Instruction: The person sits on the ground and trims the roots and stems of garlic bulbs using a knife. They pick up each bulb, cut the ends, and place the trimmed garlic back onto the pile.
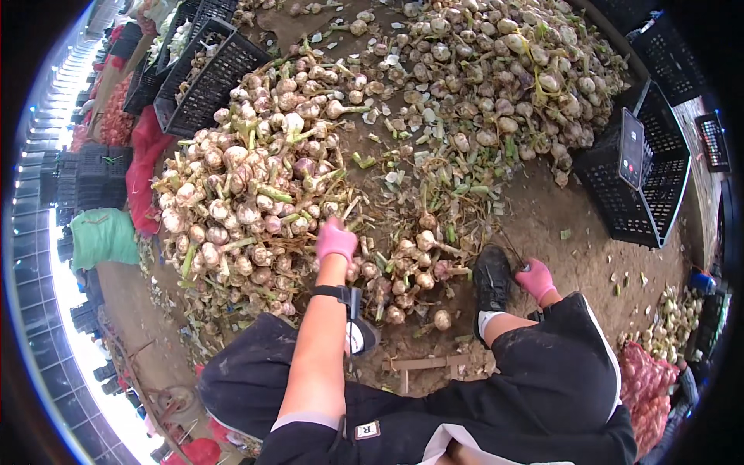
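Note:
My left hand (336, 241), in a pink glove, reaches to the right edge of a large heap of garlic bulbs (238, 174). Its fingertips are blurred among dry stalks, so whether a bulb is in them cannot be told. Beside my black shoe (493, 279), my right hand (536, 280), also gloved in pink, grips a thin hand tool (514, 246) by its handle. The tool's slender metal part points up and left towards the trimmings. Between my feet lies a smaller group of garlic bulbs (425, 281) with stems and roots on.
A second garlic heap (494, 75) lies at the far right. Cut stems (459, 174) litter the soil between the heaps. A black plastic crate (633, 192) with a phone (631, 148) on its rim stands right; another crate (212, 75) stands upper left. Red mesh sacks (645, 395) flank me.

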Motion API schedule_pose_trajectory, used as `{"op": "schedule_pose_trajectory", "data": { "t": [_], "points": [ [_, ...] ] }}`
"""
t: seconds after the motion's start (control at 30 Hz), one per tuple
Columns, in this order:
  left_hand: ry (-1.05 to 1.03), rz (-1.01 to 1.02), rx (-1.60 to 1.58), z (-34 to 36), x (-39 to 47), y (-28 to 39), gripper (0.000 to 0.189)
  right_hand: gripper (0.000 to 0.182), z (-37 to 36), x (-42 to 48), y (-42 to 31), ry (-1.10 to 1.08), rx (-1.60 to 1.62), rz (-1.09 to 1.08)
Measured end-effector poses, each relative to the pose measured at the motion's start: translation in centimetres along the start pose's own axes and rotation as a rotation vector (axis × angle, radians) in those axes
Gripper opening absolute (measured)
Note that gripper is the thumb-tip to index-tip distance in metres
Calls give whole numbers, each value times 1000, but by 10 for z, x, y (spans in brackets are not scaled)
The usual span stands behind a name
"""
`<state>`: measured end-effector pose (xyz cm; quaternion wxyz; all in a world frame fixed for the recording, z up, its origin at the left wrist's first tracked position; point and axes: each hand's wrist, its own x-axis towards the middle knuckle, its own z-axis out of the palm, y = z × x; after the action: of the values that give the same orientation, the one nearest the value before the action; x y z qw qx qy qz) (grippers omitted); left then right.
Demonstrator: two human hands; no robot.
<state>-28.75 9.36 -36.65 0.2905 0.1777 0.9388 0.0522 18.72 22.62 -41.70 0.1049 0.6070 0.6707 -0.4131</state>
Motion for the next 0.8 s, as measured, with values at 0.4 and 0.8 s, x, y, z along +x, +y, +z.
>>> {"op": "schedule_pose_trajectory", "data": {
  "t": [0.4, 0.8],
  "points": [
    [-36, 69, 689, -25, 56, 7, 60, 49, -7, 4, -5, -92, -65, 50],
    [-267, 7, 613, -8, 74, -24, 40, 44, -10, -2, -5, -72, -53, 49]
  ]
}}
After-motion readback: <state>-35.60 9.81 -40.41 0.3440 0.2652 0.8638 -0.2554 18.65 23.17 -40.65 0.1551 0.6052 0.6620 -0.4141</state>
